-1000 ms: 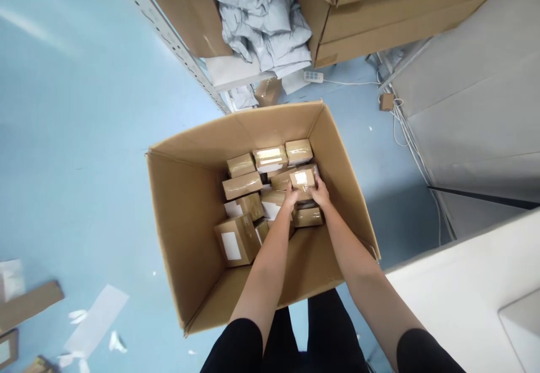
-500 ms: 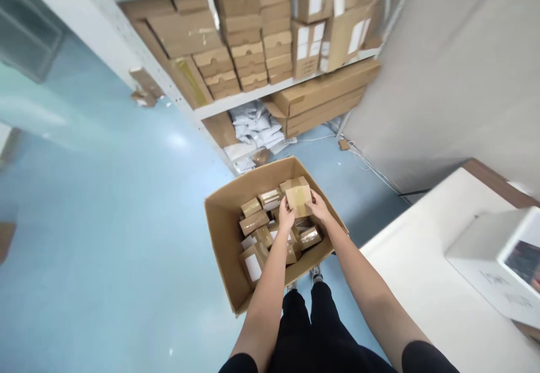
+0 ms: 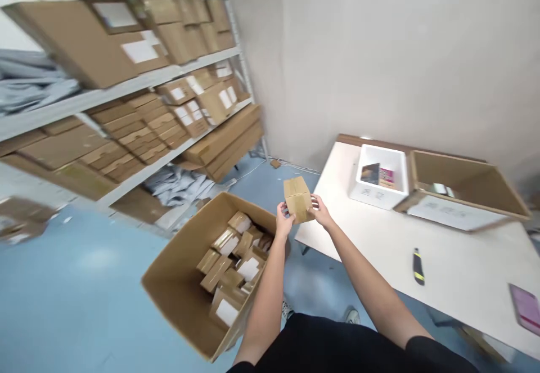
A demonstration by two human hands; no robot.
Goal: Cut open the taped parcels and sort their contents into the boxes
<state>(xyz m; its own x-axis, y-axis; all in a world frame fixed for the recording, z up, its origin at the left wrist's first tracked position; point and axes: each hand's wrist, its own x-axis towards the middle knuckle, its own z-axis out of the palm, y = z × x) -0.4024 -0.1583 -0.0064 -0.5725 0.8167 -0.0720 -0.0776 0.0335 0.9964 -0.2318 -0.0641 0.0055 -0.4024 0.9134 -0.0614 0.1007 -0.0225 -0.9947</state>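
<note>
Both hands hold one small taped cardboard parcel [image 3: 297, 198] in the air, just off the near corner of the white table [image 3: 379, 243]. My left hand [image 3: 283, 220] grips its left side with the fingers curled. On the right side my right hand [image 3: 320, 210] is wrapped around it. Below and to the left, a big open carton [image 3: 185, 300] stands on the blue floor with several more small parcels [image 3: 230, 263] inside, some with white labels.
On the table are a white foam box [image 3: 382, 179], an open cardboard box [image 3: 459, 184], a black and yellow utility knife [image 3: 417, 266] and a pink item [image 3: 527, 308] at the right edge. Metal shelving [image 3: 126, 89] at left holds stacked cartons and grey mailer bags.
Both hands lifted the small parcel out of the big carton and carried it up and right toward the table. The view swung from looking down into the carton to the table and wall.
</note>
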